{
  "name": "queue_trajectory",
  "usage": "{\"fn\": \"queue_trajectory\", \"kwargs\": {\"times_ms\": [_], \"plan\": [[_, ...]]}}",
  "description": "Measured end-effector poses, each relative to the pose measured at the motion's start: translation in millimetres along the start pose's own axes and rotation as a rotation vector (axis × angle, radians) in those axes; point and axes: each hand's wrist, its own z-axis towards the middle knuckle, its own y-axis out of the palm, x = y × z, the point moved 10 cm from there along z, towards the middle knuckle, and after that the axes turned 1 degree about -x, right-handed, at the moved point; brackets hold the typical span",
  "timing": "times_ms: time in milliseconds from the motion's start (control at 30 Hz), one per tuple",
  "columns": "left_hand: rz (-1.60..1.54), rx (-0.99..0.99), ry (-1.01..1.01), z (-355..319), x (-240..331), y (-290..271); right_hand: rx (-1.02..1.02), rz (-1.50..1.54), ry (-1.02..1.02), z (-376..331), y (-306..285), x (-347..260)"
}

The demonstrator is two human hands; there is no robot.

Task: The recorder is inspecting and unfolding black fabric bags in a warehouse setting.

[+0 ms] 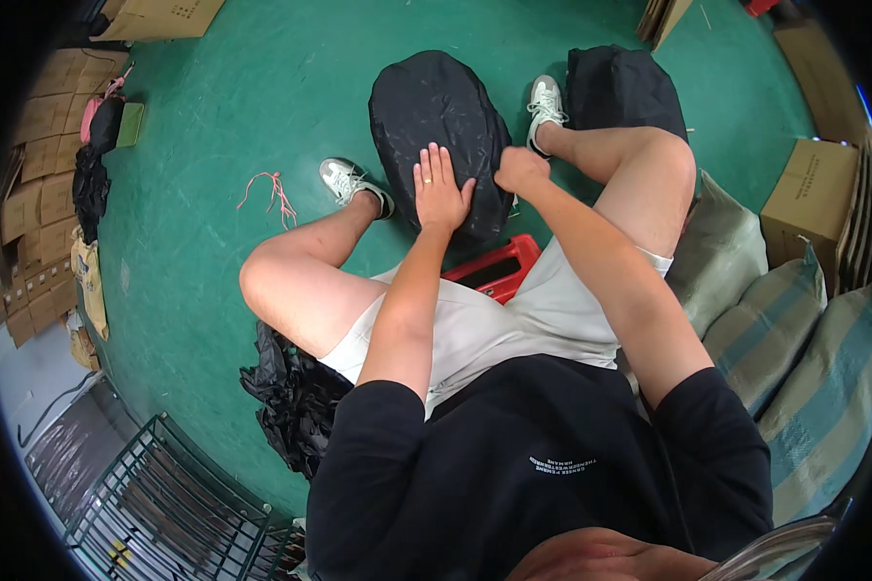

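Note:
Between my feet stands a rounded bundle wrapped in black plastic [426,102]. My left hand [441,194] lies flat on its near part, fingers stretched out. At the bundle's right side my right hand [523,170] is closed in a fist against the black wrap; what its fingers grip, if anything, is hidden. A second black-wrapped bundle [625,87] stands beyond my right foot. Under me, part of a red plastic stool or crate [523,254] shows between my thighs.
Pink string [279,194] lies on the green floor [233,107] at left. Crumpled black plastic bags [295,407] rest beside my left thigh. Woven sacks [770,300] and a cardboard box [809,189] stand at right. Stacked cartons [44,198] and a green wire rack [165,484] line the left.

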Motion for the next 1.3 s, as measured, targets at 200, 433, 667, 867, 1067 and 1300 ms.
{"fn": "queue_trajectory", "kwargs": {"times_ms": [200,433,667,867,1067,1300], "plan": [[-0.006,-0.073,0.008,-24,11,9,0.158,-0.166,-0.546,-23,4,-70],[0.041,-0.294,0.168,-57,38,19,-0.05,-0.25,-0.501,-11,26,-67],[-0.393,-0.69,0.469,-98,92,11,-0.672,-0.248,-0.404,-17,32,-33],[-0.995,0.125,0.142,-58,60,-246,0.27,0.541,-0.958,-155,-202,-78],[-0.441,1.334,0.59,-181,46,-526,1.309,0.018,-1.195,-395,-332,-37],[-0.259,1.435,0.788,-228,97,-568,1.312,0.913,-1.284,-447,-319,19]]}}
